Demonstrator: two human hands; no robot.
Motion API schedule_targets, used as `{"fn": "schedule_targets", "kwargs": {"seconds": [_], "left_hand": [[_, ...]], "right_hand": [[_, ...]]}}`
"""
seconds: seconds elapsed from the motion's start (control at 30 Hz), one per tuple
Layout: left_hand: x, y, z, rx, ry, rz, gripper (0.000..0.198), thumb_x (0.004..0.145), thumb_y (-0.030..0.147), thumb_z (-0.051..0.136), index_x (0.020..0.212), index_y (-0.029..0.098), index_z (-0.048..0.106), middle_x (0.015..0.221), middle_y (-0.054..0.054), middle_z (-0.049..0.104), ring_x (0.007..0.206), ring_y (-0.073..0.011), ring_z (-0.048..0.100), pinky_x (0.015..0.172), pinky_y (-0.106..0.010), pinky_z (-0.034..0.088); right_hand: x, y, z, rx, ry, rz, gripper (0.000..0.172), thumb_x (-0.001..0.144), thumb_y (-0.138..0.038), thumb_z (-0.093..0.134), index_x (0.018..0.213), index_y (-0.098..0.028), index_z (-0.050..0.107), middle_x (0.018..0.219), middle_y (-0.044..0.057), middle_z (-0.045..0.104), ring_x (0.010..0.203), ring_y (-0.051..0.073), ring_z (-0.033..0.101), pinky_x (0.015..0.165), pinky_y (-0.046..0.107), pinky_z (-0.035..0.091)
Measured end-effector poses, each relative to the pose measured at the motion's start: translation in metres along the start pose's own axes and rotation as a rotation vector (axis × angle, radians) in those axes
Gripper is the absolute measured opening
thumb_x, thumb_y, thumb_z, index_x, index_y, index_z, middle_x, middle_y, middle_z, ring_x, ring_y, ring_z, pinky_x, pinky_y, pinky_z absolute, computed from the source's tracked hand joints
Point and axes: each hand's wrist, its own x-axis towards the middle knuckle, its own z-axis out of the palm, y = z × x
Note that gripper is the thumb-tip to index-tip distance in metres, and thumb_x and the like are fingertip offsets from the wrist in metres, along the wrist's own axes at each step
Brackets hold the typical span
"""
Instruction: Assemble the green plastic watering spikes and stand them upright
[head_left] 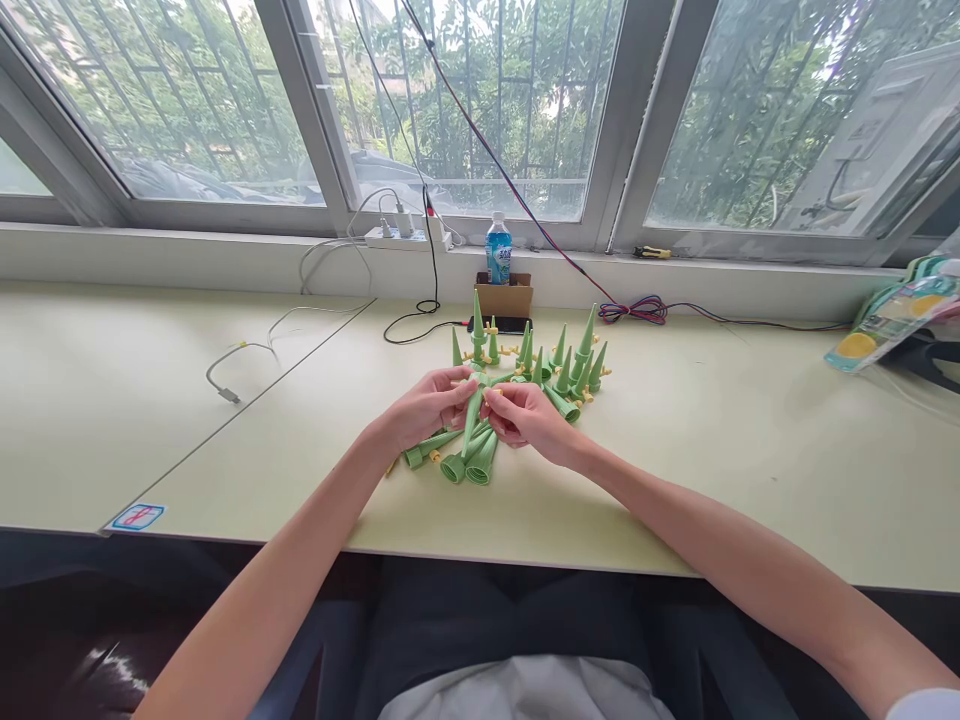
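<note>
Between my two hands a green cone-shaped spike (472,420) hangs with its tip pointing down toward me. My left hand (439,405) pinches its wide upper end. My right hand (521,412) has fingers closed on a small yellow piece (493,397) against the spike's side. Under and in front of the hands lie several loose green cones (481,462), their round threaded openings facing me. Behind and to the right stand several upright green spikes (581,355) with small yellow pieces at their sides.
The pale table (750,450) runs along the window. Behind the spikes are a black phone (510,325), a cardboard box (504,298) and a blue bottle (499,250). Cables lie left and right; a power strip (405,238) sits on the ledge. A plastic bag (900,310) lies far right.
</note>
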Motion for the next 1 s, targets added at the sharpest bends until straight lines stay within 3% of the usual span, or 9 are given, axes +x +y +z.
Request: {"fn": "schedule_targets", "kwargs": {"seconds": [0.43, 0.67, 0.9, 1.0], "left_hand": [[0.0009, -0.0023, -0.0067, -0.011, -0.041, -0.063, 0.029, 0.087, 0.038, 0.067, 0.078, 0.012, 0.058, 0.064, 0.001, 0.050, 0.048, -0.0028, 0.038, 0.045, -0.015, 0.032], [0.0009, -0.0002, -0.0024, 0.028, -0.010, -0.043, 0.029, 0.086, 0.041, 0.067, 0.082, 0.013, 0.060, 0.071, -0.002, 0.056, 0.053, -0.0059, 0.046, 0.047, -0.017, 0.036], [0.0010, 0.0014, -0.0050, 0.063, 0.100, 0.005, 0.032, 0.084, 0.046, 0.068, 0.084, 0.016, 0.056, 0.064, 0.002, 0.050, 0.049, -0.0057, 0.042, 0.044, -0.018, 0.034], [-0.0008, 0.0027, -0.0059, 0.222, 0.188, 0.087, 0.036, 0.085, 0.049, 0.066, 0.078, 0.017, 0.052, 0.058, 0.004, 0.044, 0.048, -0.0059, 0.040, 0.045, -0.018, 0.032]], "right_hand": [[-0.0011, -0.0040, 0.0034, -0.031, 0.030, 0.002, 0.039, 0.085, -0.051, 0.064, 0.069, -0.017, 0.055, 0.053, -0.006, 0.043, 0.041, 0.004, 0.029, 0.038, 0.020, 0.018], [0.0005, -0.0011, 0.0035, -0.024, 0.070, -0.016, 0.042, 0.085, -0.055, 0.064, 0.069, -0.017, 0.056, 0.050, -0.007, 0.043, 0.040, 0.004, 0.028, 0.038, 0.020, 0.018], [0.0026, 0.0032, 0.0036, -0.108, 0.232, -0.109, 0.051, 0.086, -0.064, 0.055, 0.067, -0.017, 0.057, 0.048, -0.006, 0.042, 0.039, 0.006, 0.033, 0.038, 0.022, 0.024], [0.0024, 0.0051, 0.0022, -0.245, 0.334, -0.181, 0.052, 0.089, -0.065, 0.050, 0.068, -0.018, 0.057, 0.049, -0.005, 0.043, 0.041, 0.008, 0.037, 0.042, 0.023, 0.029]]}}
